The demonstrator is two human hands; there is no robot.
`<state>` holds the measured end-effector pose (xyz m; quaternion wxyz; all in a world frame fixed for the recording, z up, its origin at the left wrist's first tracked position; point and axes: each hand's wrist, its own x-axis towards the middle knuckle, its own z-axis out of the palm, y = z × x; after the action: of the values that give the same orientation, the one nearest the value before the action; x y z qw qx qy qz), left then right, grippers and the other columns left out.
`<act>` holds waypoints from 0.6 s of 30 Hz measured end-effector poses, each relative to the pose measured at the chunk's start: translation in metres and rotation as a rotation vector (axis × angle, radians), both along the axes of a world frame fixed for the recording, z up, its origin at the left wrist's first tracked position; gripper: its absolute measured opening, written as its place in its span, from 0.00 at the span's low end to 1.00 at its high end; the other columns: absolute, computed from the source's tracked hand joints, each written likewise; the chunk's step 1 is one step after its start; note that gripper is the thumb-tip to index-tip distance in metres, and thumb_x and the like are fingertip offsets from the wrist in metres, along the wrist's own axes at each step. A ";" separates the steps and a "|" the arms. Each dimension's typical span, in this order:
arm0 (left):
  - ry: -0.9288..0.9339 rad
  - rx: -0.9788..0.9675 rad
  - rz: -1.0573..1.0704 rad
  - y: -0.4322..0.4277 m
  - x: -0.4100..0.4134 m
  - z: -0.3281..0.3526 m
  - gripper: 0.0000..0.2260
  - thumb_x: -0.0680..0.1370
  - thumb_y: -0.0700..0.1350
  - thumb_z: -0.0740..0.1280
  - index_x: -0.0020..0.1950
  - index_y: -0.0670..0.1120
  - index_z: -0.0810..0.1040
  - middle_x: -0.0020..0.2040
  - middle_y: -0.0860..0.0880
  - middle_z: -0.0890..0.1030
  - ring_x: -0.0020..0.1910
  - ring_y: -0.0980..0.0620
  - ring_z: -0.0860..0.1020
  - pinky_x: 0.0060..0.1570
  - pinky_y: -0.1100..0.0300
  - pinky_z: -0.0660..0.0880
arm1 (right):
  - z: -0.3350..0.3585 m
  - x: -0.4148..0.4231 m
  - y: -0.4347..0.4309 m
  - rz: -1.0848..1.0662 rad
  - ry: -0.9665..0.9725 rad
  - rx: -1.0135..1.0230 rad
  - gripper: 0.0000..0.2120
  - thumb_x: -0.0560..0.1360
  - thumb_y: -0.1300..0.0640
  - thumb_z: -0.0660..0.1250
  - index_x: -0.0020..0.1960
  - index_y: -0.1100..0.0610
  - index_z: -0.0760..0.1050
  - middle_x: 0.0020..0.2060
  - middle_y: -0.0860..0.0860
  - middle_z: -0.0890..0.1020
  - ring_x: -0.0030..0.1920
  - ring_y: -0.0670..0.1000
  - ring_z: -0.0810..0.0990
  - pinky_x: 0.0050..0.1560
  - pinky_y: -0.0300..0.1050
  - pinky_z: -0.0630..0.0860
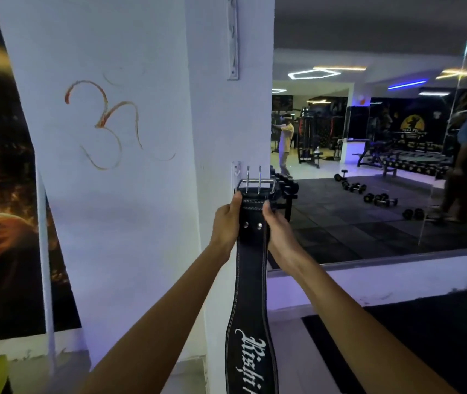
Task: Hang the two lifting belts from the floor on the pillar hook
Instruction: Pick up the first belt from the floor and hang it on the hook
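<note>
1. A black lifting belt (250,280) hangs lengthwise against the corner of the white pillar (141,194), buckle end up. White script lettering shows on its wide lower part.
2. The steel buckle (255,182) sits at the top, its two prongs pointing upward, just beside a small white hook plate (235,169) fixed to the pillar. Whether the buckle is caught on the hook cannot be told.
3. The left hand (226,220) clamps the belt's left edge just below the buckle, thumb pressed on the front.
4. The right hand (276,226) clamps the right edge opposite, fingers wrapped behind the strap.
5. Higher up the pillar is a long white bracket (233,38); an orange symbol (107,123) is drawn on its broad face.
6. To the right, a mirror (383,152) reflects dumbbells (380,199) on dark matting and people standing.
</note>
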<state>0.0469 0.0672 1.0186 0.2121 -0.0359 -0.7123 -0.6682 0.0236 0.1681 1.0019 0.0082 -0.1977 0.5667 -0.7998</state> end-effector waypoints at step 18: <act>-0.313 -0.050 -0.291 -0.017 -0.013 0.040 0.21 0.72 0.63 0.64 0.52 0.49 0.82 0.49 0.48 0.84 0.52 0.46 0.81 0.55 0.47 0.77 | 0.021 -0.006 -0.004 -0.173 -0.014 -0.122 0.12 0.78 0.51 0.59 0.44 0.54 0.79 0.47 0.60 0.83 0.51 0.60 0.82 0.54 0.56 0.78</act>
<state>0.0343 0.0502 1.0582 -0.0007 -0.0394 -0.7402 -0.6712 0.0177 0.1639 1.0231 -0.0692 -0.1426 0.5318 -0.8319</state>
